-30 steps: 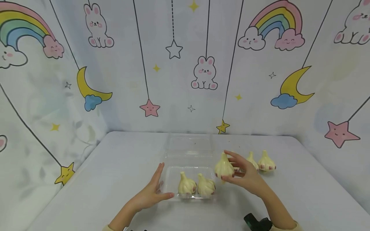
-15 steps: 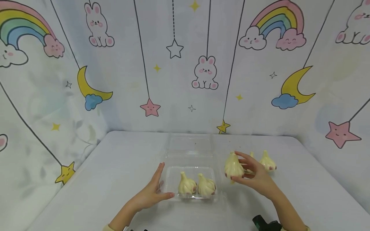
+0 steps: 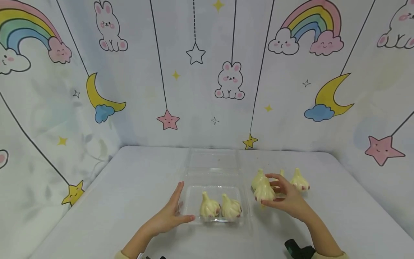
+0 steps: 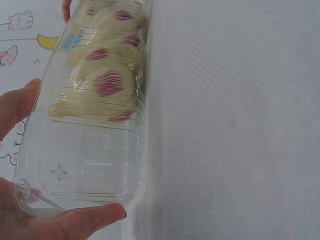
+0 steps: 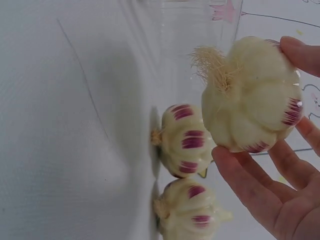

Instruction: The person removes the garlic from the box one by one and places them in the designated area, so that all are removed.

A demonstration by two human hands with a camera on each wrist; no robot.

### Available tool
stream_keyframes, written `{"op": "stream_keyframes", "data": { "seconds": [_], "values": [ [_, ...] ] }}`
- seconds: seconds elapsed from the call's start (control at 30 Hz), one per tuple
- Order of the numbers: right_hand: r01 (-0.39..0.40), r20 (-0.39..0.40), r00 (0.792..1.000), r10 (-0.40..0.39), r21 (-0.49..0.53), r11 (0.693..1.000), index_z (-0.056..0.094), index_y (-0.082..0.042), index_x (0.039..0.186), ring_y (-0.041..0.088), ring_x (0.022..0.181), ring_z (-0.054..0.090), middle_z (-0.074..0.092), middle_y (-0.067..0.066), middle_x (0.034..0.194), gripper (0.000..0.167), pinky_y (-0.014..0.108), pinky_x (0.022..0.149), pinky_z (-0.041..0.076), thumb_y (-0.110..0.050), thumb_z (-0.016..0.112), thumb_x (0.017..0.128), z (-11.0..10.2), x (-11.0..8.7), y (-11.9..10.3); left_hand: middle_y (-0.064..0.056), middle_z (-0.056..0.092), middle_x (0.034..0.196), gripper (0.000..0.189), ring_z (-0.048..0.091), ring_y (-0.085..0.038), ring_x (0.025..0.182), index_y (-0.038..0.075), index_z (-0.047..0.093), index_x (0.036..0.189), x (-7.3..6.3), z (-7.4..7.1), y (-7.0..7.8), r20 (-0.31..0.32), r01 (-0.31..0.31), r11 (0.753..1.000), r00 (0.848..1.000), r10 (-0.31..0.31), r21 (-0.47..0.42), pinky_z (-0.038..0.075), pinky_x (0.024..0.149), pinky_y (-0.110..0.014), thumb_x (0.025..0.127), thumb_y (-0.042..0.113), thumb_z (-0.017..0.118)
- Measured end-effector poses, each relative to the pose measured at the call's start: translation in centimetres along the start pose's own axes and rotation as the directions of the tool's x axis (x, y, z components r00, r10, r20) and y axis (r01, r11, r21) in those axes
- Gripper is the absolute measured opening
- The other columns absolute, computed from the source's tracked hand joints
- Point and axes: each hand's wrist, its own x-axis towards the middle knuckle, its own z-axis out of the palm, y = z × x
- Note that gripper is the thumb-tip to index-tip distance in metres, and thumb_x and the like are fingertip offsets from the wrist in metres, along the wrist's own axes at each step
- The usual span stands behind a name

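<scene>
no lettering, label, brand, number or sign can be read in any view.

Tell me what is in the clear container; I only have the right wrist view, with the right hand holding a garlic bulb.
Observer: Two garlic bulbs sit side by side in the clear container, along the side nearest the person.
Operator: Is it open on top?
Observer: Yes. The head view shows its lid folded back, lying on the far side.
Operator: Anything at the end away from me?
Observer: The left hand is at the left end, thumb and fingers spread around it.
</scene>
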Motion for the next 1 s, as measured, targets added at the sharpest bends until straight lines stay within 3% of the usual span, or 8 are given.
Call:
{"op": "stream_keyframes", "data": {
  "seconds": [0.33, 1.0],
  "values": [
    [-0.069, 0.012, 0.997, 0.07, -0.108, 0.992, 0.04, -0.012, 0.131, 0.043, 0.106, 0.052, 0.052, 0.025, 0.118, 0.076, 0.042, 0.073, 0.054, -0.025, 0.081, 0.069, 0.3, 0.3, 1.0, -0.018, -0.021, 0.148, 0.105, -0.01, -0.042, 0.134, 0.01, -0.012, 0.146, 0.0, 0.0, 0.1, -0.001, 0.003, 1.0, 1.0, -0.003, 0.003, 0.022, 0.101, -0.059, 0.082, 0.022, 0.07],
    [-0.051, -0.03, 0.998, 0.047, -0.146, 0.988, 0.042, -0.01, 0.132, 0.045, 0.105, 0.053, 0.052, 0.028, 0.116, 0.077, 0.048, 0.08, 0.05, -0.026, 0.081, 0.068, 1.1, 0.6, 2.1, -0.019, -0.023, 0.147, 0.104, -0.005, -0.047, 0.132, 0.011, -0.013, 0.145, 0.0, 0.0, -0.1, 0.009, -0.007, 1.0, 1.0, 0.007, 0.008, 0.023, 0.098, -0.062, 0.082, 0.022, 0.069]
  ]
}}
